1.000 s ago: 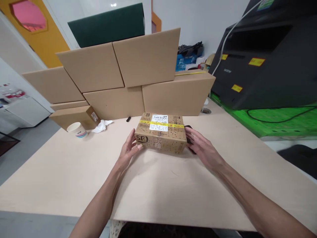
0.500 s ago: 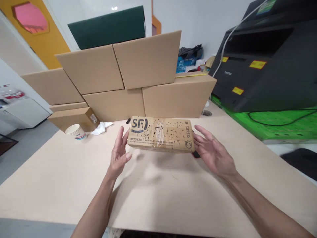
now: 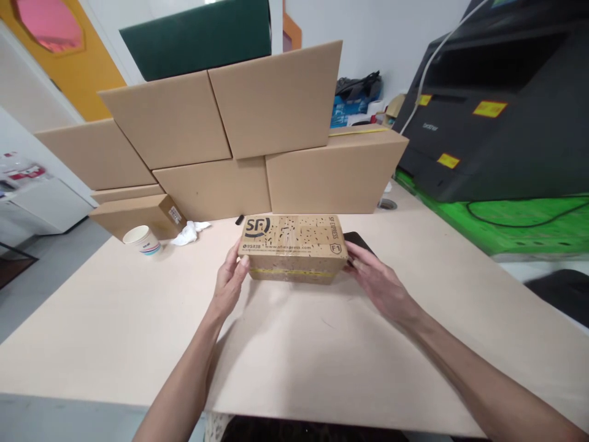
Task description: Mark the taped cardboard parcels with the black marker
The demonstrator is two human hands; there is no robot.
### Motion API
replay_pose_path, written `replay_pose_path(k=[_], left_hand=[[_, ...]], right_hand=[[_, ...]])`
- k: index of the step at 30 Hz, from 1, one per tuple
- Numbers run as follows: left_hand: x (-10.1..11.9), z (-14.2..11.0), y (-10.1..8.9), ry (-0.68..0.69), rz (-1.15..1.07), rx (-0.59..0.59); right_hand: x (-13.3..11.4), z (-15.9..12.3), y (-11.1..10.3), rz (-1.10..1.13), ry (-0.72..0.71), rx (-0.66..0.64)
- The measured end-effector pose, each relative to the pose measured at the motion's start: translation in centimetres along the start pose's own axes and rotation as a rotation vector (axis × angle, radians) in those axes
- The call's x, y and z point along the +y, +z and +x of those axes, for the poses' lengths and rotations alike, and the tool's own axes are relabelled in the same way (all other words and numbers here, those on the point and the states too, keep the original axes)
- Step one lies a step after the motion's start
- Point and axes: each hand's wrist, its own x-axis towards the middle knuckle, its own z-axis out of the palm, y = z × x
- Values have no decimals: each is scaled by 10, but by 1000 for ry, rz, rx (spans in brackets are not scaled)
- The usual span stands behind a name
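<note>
A small brown SF Express cardboard box is in front of me at mid-table, its printed top and taped front face showing. My left hand holds its left end, thumb at the near corner and fingers partly hidden along the side. At the opposite end, my right hand presses its fingers against the box's right side. The box is level; whether its base rests on the table cannot be made out. Just behind my right fingers lies a flat black object, partly covered.
Large cardboard boxes are stacked along the back, a dark green box on top. At left stand a paper cup, crumpled tissue and a smaller carton. A black Brother printer rises at right on a green base.
Both hands, spread apart from the box before, have come inward onto its ends. The box has tipped so its front face now shows, and more of the black object behind it is visible.
</note>
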Motion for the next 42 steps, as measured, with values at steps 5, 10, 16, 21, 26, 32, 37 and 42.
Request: replay_pose_path(k=[5, 10, 16, 21, 26, 32, 37, 42], left_hand=[[6, 0, 4, -26, -154, 66], [-1, 4, 3, -161, -284, 100], [-11, 3, 9, -263, -241, 120], [-9, -6, 22, -298, -52, 4], [6, -7, 21, -156, 95, -22], [15, -6, 16, -188, 184, 83], [13, -7, 15, -154, 222, 54], [7, -9, 16, -107, 125, -158]], right_hand=[[-4, -11, 3, -330, -223, -111], [-16, -19, 10, -663, -581, -213], [-19, -24, 18, -625, -621, -214], [-13, -25, 21, -432, -440, -72], [-25, -12, 16, -50, -275, 111], [-42, -5, 9, 183, -106, 203], [-37, -5, 8, 165, -85, 196], [-23, 0, 1, -5, -121, 144]])
